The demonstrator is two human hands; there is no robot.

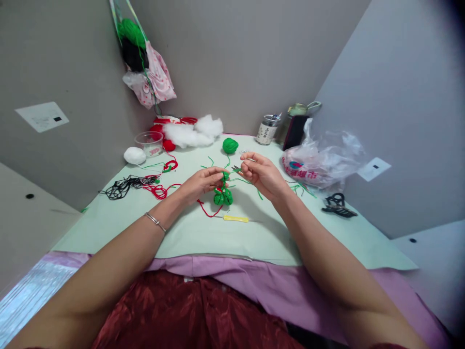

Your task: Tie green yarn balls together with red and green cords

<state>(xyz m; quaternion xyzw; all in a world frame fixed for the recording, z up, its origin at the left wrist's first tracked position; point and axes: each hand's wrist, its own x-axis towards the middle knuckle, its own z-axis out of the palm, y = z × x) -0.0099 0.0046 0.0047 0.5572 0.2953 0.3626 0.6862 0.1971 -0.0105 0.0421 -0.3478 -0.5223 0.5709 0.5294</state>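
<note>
My left hand (204,184) pinches a small green crocheted piece (227,197) with rounded lobes and a bit of red, held just above the table. Facing it, my right hand (262,173) is closed, thumb and fingertips together on a green yarn strand (236,170). Small dark pointed tips show beside these fingertips; whether they belong to a held tool I cannot tell. Below the crocheted piece lies a crochet hook with a yellow handle (236,219). A red yarn tail (209,213) curves near it. Behind the hands sits a green yarn ball (230,145).
Black yarn (125,186), red yarn (158,191), a white yarn ball (134,155) and a clear tub (149,144) lie left. White stuffing (192,133) is behind. On the right are a pen cup (266,130), a phone (295,132), a plastic bag (319,162) and a black hair claw (339,205).
</note>
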